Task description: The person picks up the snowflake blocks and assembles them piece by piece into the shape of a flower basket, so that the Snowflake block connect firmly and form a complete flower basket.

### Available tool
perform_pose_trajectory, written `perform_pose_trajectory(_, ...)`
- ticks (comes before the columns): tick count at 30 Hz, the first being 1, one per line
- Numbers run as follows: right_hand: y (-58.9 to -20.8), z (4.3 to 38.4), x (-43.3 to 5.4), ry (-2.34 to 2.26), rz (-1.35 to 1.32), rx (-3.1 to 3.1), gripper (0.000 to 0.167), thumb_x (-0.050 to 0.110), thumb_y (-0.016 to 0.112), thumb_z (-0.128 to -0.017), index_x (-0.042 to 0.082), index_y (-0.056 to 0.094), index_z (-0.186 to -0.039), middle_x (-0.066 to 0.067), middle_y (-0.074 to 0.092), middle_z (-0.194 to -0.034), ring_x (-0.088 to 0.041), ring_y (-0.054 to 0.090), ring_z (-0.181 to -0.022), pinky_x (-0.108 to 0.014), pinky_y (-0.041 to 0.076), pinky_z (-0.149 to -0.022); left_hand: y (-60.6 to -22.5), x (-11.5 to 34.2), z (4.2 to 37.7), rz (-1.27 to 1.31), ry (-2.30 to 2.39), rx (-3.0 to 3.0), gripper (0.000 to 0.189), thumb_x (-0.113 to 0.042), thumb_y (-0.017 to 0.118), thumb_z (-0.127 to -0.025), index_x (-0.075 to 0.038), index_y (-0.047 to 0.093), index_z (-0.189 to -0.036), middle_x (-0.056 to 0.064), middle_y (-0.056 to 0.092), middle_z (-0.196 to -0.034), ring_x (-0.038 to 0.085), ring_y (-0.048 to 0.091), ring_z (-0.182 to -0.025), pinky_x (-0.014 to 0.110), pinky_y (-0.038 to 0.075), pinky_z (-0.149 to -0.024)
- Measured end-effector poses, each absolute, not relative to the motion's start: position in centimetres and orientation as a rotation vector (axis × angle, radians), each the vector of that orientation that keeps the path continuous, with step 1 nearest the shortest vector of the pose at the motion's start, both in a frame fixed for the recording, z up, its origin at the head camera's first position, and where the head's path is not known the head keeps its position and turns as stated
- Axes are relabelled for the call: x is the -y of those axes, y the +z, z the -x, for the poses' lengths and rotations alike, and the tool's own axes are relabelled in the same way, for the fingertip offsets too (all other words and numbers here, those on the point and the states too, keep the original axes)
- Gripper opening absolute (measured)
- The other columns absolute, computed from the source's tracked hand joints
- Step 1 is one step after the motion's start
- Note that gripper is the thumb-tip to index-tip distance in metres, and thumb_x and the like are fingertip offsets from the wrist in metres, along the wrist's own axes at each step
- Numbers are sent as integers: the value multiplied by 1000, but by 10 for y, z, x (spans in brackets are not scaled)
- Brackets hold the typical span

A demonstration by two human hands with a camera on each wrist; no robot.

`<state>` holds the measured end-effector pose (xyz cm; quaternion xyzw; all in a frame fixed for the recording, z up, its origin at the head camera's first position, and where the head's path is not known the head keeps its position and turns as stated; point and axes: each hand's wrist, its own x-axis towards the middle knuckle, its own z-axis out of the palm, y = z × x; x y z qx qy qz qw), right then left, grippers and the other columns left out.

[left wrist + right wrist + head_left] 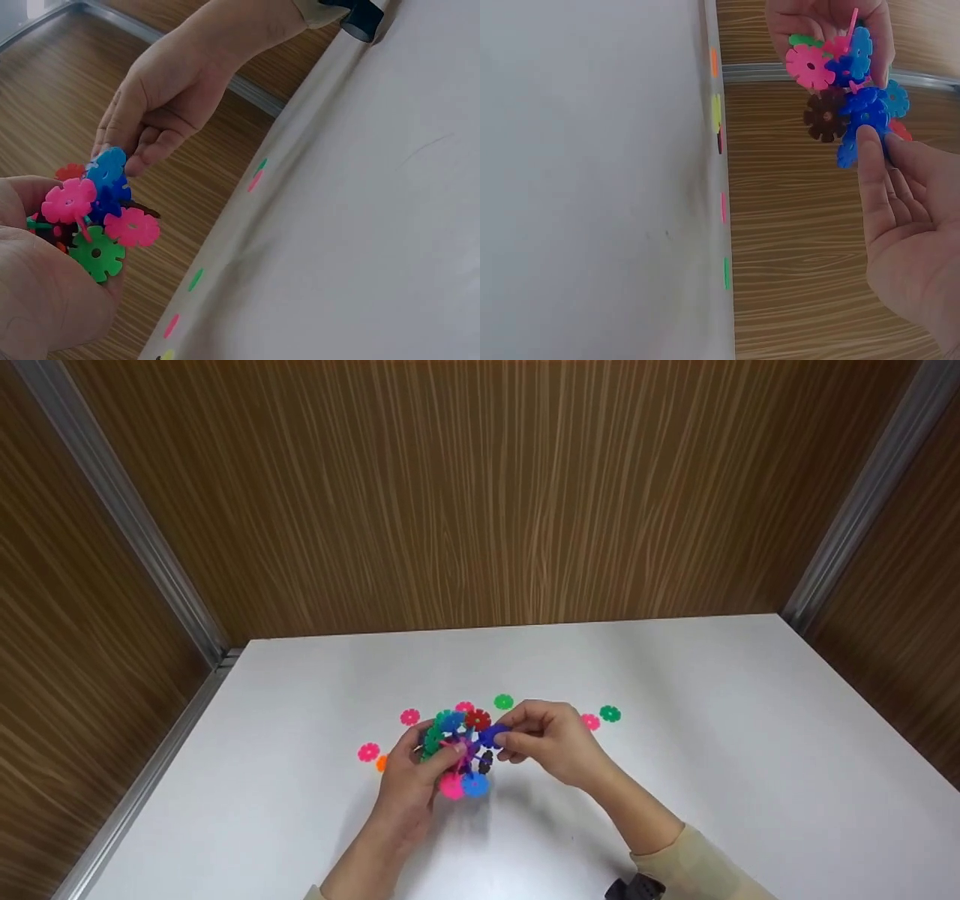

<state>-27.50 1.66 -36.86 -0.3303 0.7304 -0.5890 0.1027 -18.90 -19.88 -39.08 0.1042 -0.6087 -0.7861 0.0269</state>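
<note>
A cluster of interlocked plastic snowflake discs in pink, blue, green, red and brown is gripped in my left hand, thumb across its near side. At the cluster's right side, my right hand pinches a dark blue disc between thumb and fingers. In the right wrist view the thumb of that hand lies against the blue disc, beside a brown disc. The left wrist view shows pink discs and a green disc on the cluster's near side.
Loose discs lie flat on the white table: a pink one and an orange one at left, a light green one behind, and a dark green one at right. Wood-grain panels stand behind and at both sides.
</note>
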Motion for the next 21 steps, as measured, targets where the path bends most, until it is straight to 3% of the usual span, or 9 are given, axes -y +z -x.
perform_pose_trajectory(8, -374, 273, -13, -1727, 985, -2219, 5, 5, 77, -97, 3, 79, -102, -14, 79, -94, -27, 78, -81, -30, 64, -74, -395, 196, 188, -339, -2349, 1957, 69, -21, 82, -94, -3, 48, -151, 21, 57, -143, 31, 64, -126, 39, 54, -106)
perform_pose_trajectory(15, -376, 273, -12, -1738, 1019, -2203, 4, 5, 77, -97, 3, 78, -100, -16, 78, -95, -26, 77, -81, -31, 64, -76, -392, 191, 187, -349, -2294, 1978, 72, -21, 84, -93, -5, 46, -152, 20, 50, -152, 36, 55, -137, 42, 53, -107)
perform_pose_trajectory(21, -372, 280, -19, -1783, 1043, -2194, 9, 7, 76, -99, 4, 79, -107, -12, 77, -95, -24, 75, -83, -30, 63, -77, -387, 199, 188, -148, -2440, 1980, 68, -28, 79, -96, -4, 48, -151, 16, 54, -151, 31, 56, -135, 42, 49, -113)
